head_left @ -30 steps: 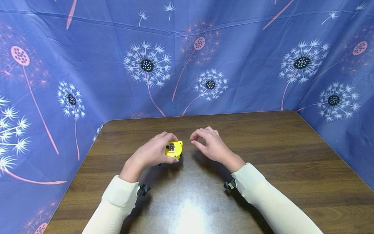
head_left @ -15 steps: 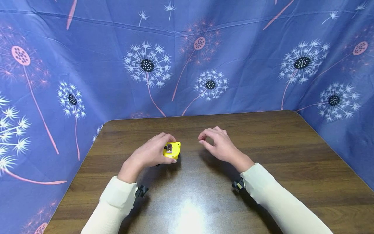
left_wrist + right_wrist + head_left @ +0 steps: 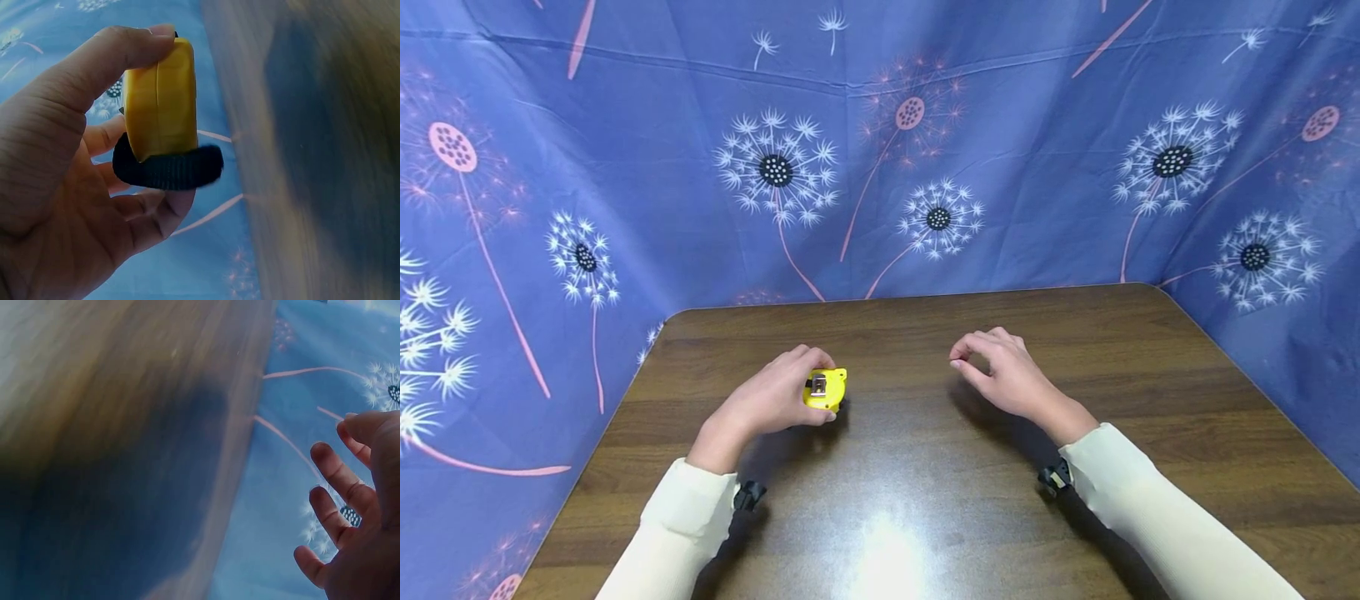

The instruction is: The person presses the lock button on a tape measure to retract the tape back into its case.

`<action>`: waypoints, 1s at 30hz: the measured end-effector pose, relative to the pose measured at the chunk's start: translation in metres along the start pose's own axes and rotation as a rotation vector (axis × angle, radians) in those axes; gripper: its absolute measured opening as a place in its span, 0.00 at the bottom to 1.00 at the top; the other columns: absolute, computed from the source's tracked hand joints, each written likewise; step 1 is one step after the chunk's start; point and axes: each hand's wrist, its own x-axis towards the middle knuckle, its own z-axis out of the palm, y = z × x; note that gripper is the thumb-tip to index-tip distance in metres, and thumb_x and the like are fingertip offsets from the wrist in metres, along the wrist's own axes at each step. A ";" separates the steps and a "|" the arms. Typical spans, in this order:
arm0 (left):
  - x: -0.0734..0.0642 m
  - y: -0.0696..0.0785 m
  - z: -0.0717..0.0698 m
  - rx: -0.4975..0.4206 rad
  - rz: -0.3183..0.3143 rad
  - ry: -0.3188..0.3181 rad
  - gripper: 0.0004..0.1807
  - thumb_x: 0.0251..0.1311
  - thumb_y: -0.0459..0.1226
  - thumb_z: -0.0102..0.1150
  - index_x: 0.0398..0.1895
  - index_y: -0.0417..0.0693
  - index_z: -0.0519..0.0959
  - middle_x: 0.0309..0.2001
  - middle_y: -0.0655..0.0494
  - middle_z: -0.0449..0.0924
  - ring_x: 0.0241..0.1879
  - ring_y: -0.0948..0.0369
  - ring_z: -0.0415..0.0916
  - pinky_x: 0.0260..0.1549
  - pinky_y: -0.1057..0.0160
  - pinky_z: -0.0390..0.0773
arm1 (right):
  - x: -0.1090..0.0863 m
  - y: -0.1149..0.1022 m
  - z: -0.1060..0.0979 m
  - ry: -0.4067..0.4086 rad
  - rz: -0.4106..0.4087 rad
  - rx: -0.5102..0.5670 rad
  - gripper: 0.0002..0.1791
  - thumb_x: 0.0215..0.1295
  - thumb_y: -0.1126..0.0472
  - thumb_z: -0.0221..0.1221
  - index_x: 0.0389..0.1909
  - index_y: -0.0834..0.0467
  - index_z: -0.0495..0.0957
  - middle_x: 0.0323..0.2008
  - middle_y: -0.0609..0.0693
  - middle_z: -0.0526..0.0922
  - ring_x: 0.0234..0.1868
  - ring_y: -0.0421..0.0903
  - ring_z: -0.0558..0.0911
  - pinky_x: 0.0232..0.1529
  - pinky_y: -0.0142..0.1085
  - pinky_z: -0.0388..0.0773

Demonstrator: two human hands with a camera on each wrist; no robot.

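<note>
A yellow tape measure (image 3: 826, 390) with a shiny metal clip is held in my left hand (image 3: 771, 396), above the table. In the left wrist view the thumb presses on the top edge of the tape measure (image 3: 164, 103), fingers curl behind and below, and a black ribbed strap (image 3: 172, 170) hangs at its lower end. My right hand (image 3: 1003, 371) hovers to the right, well apart from the tape measure. Its thumb and forefinger tips come close together, and the right wrist view shows the other fingers (image 3: 340, 478) loosely bent and spread. I see nothing between them.
Both hands are over a brown wood-grain table (image 3: 1112, 350). A blue cloth with dandelion prints (image 3: 1037, 150) hangs behind and at the sides. Small black devices (image 3: 1055, 478) are strapped at both wrists. Light glares on the table's near middle.
My right hand has moved steadily to the right, away from the tape measure. The left hand has shifted slightly left with the tape measure in its grip. The gap between the hands has widened.
</note>
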 end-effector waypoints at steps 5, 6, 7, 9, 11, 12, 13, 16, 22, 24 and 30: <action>-0.006 -0.006 0.001 0.011 -0.029 -0.005 0.31 0.47 0.45 0.82 0.54 0.49 0.78 0.48 0.59 0.76 0.43 0.59 0.73 0.45 0.56 0.75 | -0.010 0.008 -0.010 -0.010 0.026 -0.023 0.04 0.74 0.54 0.63 0.40 0.50 0.81 0.39 0.37 0.83 0.43 0.48 0.75 0.53 0.60 0.62; -0.008 -0.008 0.001 0.013 -0.037 -0.010 0.31 0.47 0.46 0.82 0.54 0.50 0.78 0.48 0.59 0.76 0.43 0.59 0.73 0.44 0.56 0.75 | -0.012 0.009 -0.011 -0.009 0.029 -0.028 0.03 0.74 0.55 0.63 0.40 0.49 0.81 0.38 0.37 0.83 0.44 0.48 0.75 0.53 0.60 0.62; -0.010 -0.009 0.002 0.014 -0.047 -0.016 0.31 0.47 0.46 0.82 0.54 0.50 0.78 0.48 0.59 0.76 0.43 0.59 0.73 0.44 0.56 0.75 | -0.014 0.011 -0.013 -0.007 0.032 -0.034 0.02 0.74 0.55 0.63 0.41 0.48 0.81 0.38 0.36 0.83 0.43 0.49 0.75 0.53 0.60 0.62; -0.013 -0.011 0.004 0.026 -0.065 -0.030 0.32 0.46 0.47 0.81 0.54 0.51 0.78 0.49 0.60 0.76 0.43 0.60 0.73 0.43 0.56 0.75 | -0.018 0.014 -0.015 0.000 0.031 -0.040 0.01 0.73 0.57 0.64 0.40 0.47 0.81 0.38 0.37 0.83 0.43 0.51 0.76 0.52 0.60 0.62; -0.016 -0.014 0.006 0.038 -0.078 -0.044 0.32 0.47 0.47 0.81 0.54 0.52 0.78 0.49 0.59 0.77 0.43 0.60 0.74 0.42 0.55 0.76 | -0.022 0.016 -0.017 0.010 0.031 -0.050 0.02 0.72 0.58 0.65 0.40 0.46 0.81 0.38 0.36 0.83 0.42 0.51 0.76 0.51 0.60 0.62; -0.017 -0.015 0.007 0.048 -0.083 -0.049 0.32 0.46 0.48 0.81 0.54 0.52 0.78 0.49 0.59 0.77 0.42 0.60 0.74 0.41 0.55 0.76 | -0.024 0.017 -0.018 0.015 0.031 -0.053 0.04 0.71 0.59 0.65 0.40 0.46 0.81 0.37 0.36 0.83 0.42 0.51 0.76 0.51 0.59 0.62; -0.018 -0.016 0.008 0.059 -0.091 -0.055 0.32 0.46 0.48 0.81 0.55 0.53 0.78 0.50 0.60 0.77 0.42 0.60 0.74 0.41 0.54 0.76 | -0.026 0.019 -0.018 0.019 0.029 -0.059 0.04 0.71 0.59 0.65 0.40 0.46 0.81 0.37 0.36 0.82 0.42 0.50 0.76 0.50 0.59 0.62; -0.021 -0.018 0.011 0.081 -0.111 -0.062 0.32 0.45 0.49 0.82 0.54 0.54 0.78 0.49 0.60 0.77 0.42 0.61 0.74 0.40 0.54 0.76 | -0.031 0.021 -0.022 0.029 0.028 -0.070 0.04 0.71 0.60 0.65 0.40 0.46 0.81 0.37 0.35 0.82 0.42 0.49 0.76 0.49 0.59 0.62; -0.026 -0.022 0.016 0.096 -0.118 -0.062 0.33 0.43 0.51 0.83 0.53 0.55 0.78 0.47 0.63 0.77 0.39 0.61 0.74 0.39 0.53 0.76 | -0.038 0.025 -0.028 0.047 0.028 -0.079 0.06 0.71 0.61 0.65 0.39 0.45 0.81 0.36 0.35 0.82 0.43 0.50 0.76 0.48 0.60 0.62; -0.028 -0.023 0.017 0.095 -0.125 -0.069 0.33 0.43 0.51 0.83 0.53 0.55 0.78 0.47 0.63 0.77 0.38 0.61 0.74 0.39 0.53 0.76 | -0.040 0.025 -0.030 0.054 0.028 -0.083 0.06 0.70 0.62 0.66 0.39 0.46 0.81 0.36 0.35 0.82 0.42 0.49 0.76 0.48 0.60 0.62; -0.031 -0.027 0.022 0.114 -0.110 -0.063 0.34 0.40 0.53 0.85 0.51 0.56 0.79 0.48 0.63 0.78 0.37 0.62 0.75 0.41 0.51 0.76 | -0.046 0.028 -0.033 0.072 0.038 -0.085 0.07 0.68 0.63 0.67 0.38 0.46 0.81 0.36 0.36 0.82 0.40 0.51 0.75 0.47 0.58 0.62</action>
